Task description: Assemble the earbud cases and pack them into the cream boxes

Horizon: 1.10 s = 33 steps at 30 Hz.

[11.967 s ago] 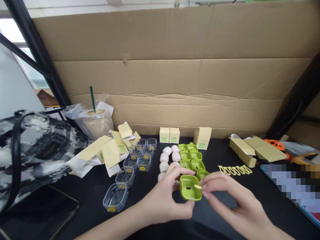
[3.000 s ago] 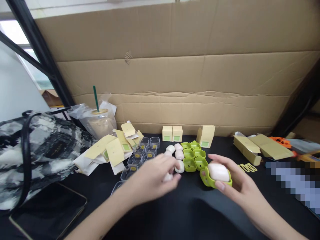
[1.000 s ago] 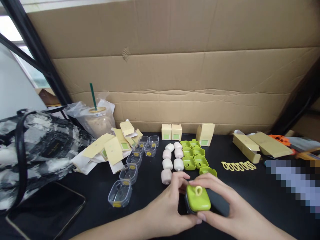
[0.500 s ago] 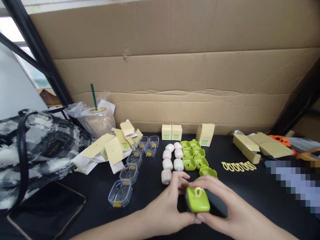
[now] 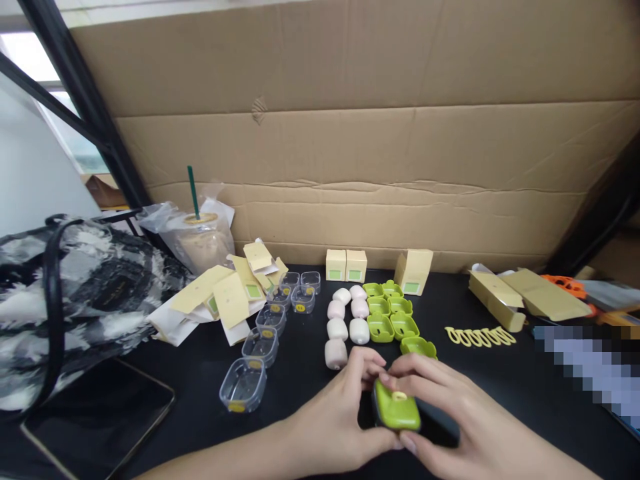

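Both my hands hold a small rounded-square case with a shiny green lid [image 5: 400, 415] and a darker lower part, near the table's front edge. My left hand [image 5: 343, 417] curves around its left side, thumb at the near edge. My right hand [image 5: 447, 407] grips it from the right, with a fingertip on the lid beside a pale yellow loop [image 5: 399, 396]. Just beyond are several whitish rounded blocks [image 5: 336, 353] in two columns. Green shells [image 5: 381, 328] stand beside them, one [image 5: 419, 347] close to my right fingers. A dark object under my right palm is partly hidden.
Clear plastic cups [image 5: 243, 385] run along the left. Behind them are opened cartons [image 5: 231, 299] and a bagged drink [image 5: 204, 243]. Small boxes [image 5: 356, 267] stand at the back. Yellow loops [image 5: 480, 337] lie right. A bag [image 5: 95, 287] and tablet-like panel [image 5: 100, 417] occupy the left.
The yellow loop stood up from the lid and now looks flatter, with a right fingertip moved in beside it. The lid appears more tilted. Both hands keep hold of the case.
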Each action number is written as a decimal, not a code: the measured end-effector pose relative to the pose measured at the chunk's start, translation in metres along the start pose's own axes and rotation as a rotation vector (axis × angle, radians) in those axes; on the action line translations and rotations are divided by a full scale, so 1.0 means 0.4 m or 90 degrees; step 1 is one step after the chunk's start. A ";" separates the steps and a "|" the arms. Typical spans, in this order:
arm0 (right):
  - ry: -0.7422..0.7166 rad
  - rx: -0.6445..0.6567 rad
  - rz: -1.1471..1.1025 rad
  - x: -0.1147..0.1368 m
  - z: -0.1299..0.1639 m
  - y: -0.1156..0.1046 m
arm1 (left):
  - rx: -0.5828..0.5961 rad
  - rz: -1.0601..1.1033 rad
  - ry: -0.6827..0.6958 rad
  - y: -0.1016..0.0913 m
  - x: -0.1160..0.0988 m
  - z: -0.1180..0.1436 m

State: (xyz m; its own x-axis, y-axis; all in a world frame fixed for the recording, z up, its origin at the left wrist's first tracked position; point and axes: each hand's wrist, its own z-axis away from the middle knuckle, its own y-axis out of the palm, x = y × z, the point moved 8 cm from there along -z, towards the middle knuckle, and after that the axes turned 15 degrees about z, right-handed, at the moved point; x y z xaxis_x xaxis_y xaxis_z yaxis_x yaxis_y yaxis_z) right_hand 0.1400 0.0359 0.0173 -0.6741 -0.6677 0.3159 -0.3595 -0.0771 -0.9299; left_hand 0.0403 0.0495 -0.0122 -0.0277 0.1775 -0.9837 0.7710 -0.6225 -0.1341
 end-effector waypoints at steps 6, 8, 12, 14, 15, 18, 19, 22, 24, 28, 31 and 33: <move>-0.009 -0.035 -0.020 -0.001 0.007 -0.016 | -0.008 -0.089 0.033 -0.006 -0.017 0.005; 0.000 -0.093 -0.024 -0.019 0.004 -0.048 | -0.006 -0.162 0.067 -0.007 -0.034 0.005; 0.144 -0.330 -0.004 -0.168 -0.019 -0.171 | 0.027 -0.334 0.143 0.005 -0.068 0.003; 0.189 -0.380 0.007 -0.269 -0.050 -0.209 | 0.032 -0.386 0.183 0.010 -0.082 0.004; 0.210 -0.392 0.009 -0.323 -0.068 -0.221 | 0.027 -0.404 0.198 0.010 -0.087 0.006; 0.278 -0.407 0.007 -0.470 -0.111 -0.230 | 0.012 -0.431 0.212 0.008 -0.090 0.009; 0.289 -0.398 0.002 -0.505 -0.124 -0.224 | 0.010 -0.438 0.214 0.008 -0.089 0.010; 0.293 -0.364 -0.025 -0.563 -0.146 -0.195 | 0.005 -0.470 0.219 0.006 -0.083 0.009; 0.276 -0.344 -0.052 -0.572 -0.152 -0.176 | 0.000 -0.498 0.227 0.005 -0.082 0.007; 0.240 -0.322 -0.099 -0.560 -0.152 -0.161 | -0.027 -0.544 0.252 -0.004 -0.085 0.000; 0.224 -0.313 -0.114 -0.544 -0.152 -0.160 | -0.050 -0.562 0.251 -0.011 -0.083 -0.008; 0.221 -0.311 -0.121 -0.536 -0.152 -0.160 | -0.061 -0.568 0.250 -0.014 -0.081 -0.012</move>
State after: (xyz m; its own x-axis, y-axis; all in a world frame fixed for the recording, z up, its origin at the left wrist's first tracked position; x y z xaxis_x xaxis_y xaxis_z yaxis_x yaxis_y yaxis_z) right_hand 0.2682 0.2291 0.0203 -0.7102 -0.3904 0.5858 -0.6916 0.2312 -0.6843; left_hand 0.0401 0.0510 0.0212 -0.4253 0.8049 -0.4138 0.6190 -0.0749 -0.7818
